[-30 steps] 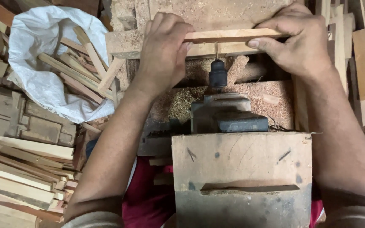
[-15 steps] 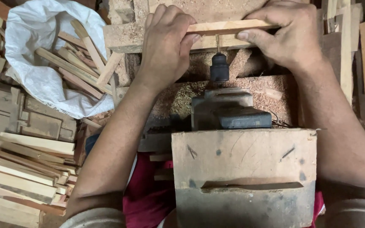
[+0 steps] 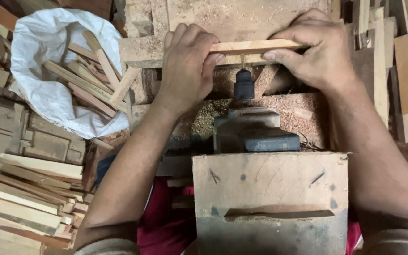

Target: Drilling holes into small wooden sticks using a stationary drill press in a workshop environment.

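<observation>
Head view: left hand (image 3: 187,66) and right hand (image 3: 319,52) are both pinching a thin pale wooden strip (image 3: 256,46) at its ends, fingers closed on it, holding it crosswise against the bit of a dark mounted drill (image 3: 244,87). White sack of wood offcuts (image 3: 48,61) sitting left.

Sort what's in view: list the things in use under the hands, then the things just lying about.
In use:
left hand
right hand
thin pale wooden strip
dark drill chuck with bit
grey motor block

Lying about:
white sack of wood offcuts
stacked pale wooden slats
sawdust
</observation>
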